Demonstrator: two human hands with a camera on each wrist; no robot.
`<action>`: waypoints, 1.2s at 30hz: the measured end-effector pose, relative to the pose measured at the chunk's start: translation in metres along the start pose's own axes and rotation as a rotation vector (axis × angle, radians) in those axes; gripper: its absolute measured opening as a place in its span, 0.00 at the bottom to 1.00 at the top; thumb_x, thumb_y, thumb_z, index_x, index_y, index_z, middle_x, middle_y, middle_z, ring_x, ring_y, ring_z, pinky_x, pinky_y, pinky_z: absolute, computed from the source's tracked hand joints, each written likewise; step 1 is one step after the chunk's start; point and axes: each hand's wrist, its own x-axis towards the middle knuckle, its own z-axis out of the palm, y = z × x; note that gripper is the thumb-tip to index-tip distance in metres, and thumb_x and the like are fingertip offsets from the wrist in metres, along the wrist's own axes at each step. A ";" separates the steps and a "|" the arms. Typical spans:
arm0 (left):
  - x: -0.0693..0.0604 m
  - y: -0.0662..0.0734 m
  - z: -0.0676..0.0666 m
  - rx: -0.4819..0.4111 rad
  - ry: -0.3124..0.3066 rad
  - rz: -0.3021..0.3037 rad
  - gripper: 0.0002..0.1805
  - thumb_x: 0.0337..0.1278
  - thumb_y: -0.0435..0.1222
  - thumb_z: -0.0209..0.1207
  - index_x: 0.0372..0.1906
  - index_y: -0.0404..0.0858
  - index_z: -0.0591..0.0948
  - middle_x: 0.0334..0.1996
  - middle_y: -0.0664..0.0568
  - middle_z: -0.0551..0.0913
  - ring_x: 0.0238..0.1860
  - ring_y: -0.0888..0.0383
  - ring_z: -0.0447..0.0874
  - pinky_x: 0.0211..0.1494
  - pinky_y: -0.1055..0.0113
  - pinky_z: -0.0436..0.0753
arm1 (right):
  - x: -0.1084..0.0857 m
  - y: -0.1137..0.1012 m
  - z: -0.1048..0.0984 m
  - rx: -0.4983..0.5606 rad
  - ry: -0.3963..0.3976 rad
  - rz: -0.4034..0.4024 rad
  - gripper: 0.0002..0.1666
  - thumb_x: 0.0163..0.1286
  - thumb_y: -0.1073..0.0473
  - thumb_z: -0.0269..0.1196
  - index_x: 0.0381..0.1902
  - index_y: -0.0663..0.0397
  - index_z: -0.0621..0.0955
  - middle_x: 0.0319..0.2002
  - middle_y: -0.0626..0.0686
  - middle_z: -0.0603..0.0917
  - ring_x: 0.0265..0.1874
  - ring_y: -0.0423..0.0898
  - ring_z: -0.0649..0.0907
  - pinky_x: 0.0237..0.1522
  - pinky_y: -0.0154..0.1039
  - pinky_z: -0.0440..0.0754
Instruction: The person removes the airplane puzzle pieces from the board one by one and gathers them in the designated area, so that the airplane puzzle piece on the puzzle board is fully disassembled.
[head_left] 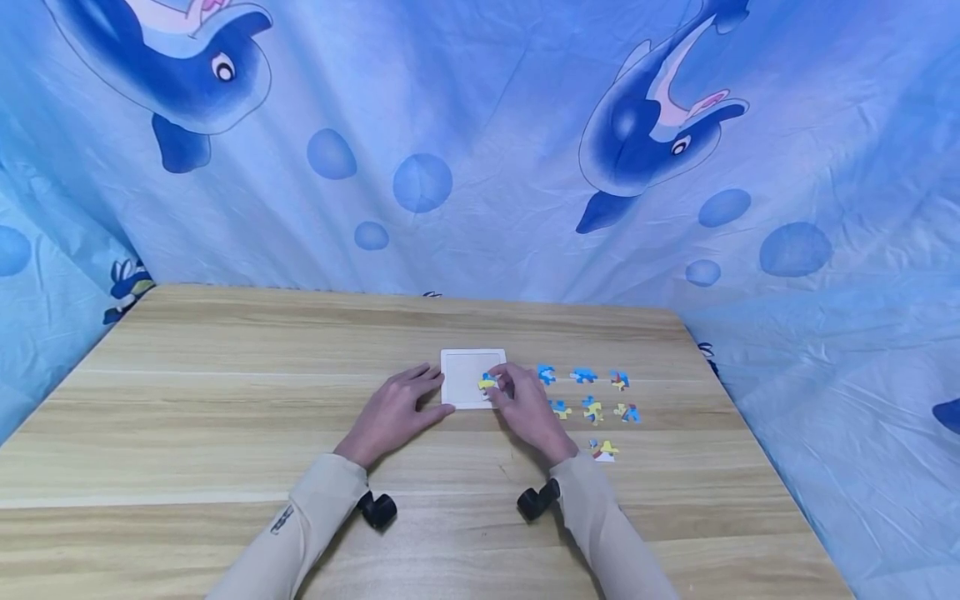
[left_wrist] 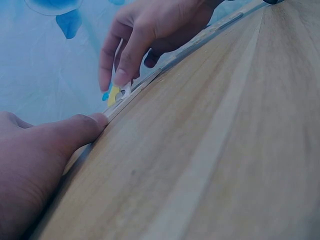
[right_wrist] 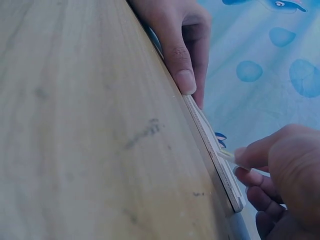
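A white square puzzle frame (head_left: 454, 403) lies flat on the wooden table. My left hand (head_left: 397, 411) rests at its left edge, fingers fairly straight, with the thumb near the lower left corner. Over the frame's right part, my right hand (head_left: 527, 407) pinches a yellow and blue jigsaw piece (head_left: 486, 382) between thumb and fingers. In the left wrist view that jigsaw piece (left_wrist: 114, 95) is tilted, low over the frame. From the right wrist its lower edge appears at or just above the frame (right_wrist: 207, 137); whether it touches cannot be told.
Right of the frame, several loose jigsaw pieces (head_left: 592, 409) lie in rows, some partly behind my right hand. A lower jigsaw piece (head_left: 603, 451) sits near the right sleeve. The wooden table (head_left: 225, 400) meets a blue dolphin-print curtain (head_left: 480, 225) at its back and sides.
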 end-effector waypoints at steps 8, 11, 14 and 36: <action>0.001 0.000 0.000 0.000 -0.011 -0.004 0.34 0.64 0.53 0.68 0.64 0.32 0.82 0.64 0.41 0.81 0.69 0.41 0.74 0.69 0.44 0.74 | -0.004 0.001 -0.003 0.088 0.022 0.030 0.14 0.73 0.67 0.65 0.55 0.61 0.83 0.39 0.51 0.79 0.40 0.48 0.78 0.45 0.43 0.80; 0.001 0.000 0.000 0.001 -0.010 -0.005 0.34 0.64 0.53 0.69 0.64 0.32 0.82 0.64 0.41 0.81 0.69 0.41 0.74 0.69 0.43 0.74 | -0.007 0.003 -0.005 0.100 0.046 0.025 0.14 0.72 0.67 0.65 0.54 0.61 0.83 0.38 0.51 0.80 0.39 0.47 0.79 0.45 0.41 0.80; 0.001 0.000 0.000 0.001 -0.013 -0.011 0.34 0.64 0.53 0.69 0.64 0.33 0.83 0.64 0.41 0.80 0.69 0.41 0.74 0.69 0.43 0.74 | -0.010 0.003 -0.009 0.106 0.061 0.019 0.14 0.72 0.68 0.66 0.54 0.61 0.83 0.38 0.51 0.80 0.39 0.47 0.79 0.44 0.40 0.81; -0.002 0.000 -0.001 -0.017 -0.021 -0.019 0.35 0.65 0.55 0.67 0.64 0.32 0.82 0.65 0.41 0.80 0.71 0.41 0.72 0.70 0.43 0.73 | -0.045 0.018 -0.040 0.101 0.137 0.053 0.16 0.70 0.70 0.66 0.55 0.59 0.84 0.38 0.51 0.80 0.39 0.47 0.78 0.42 0.36 0.79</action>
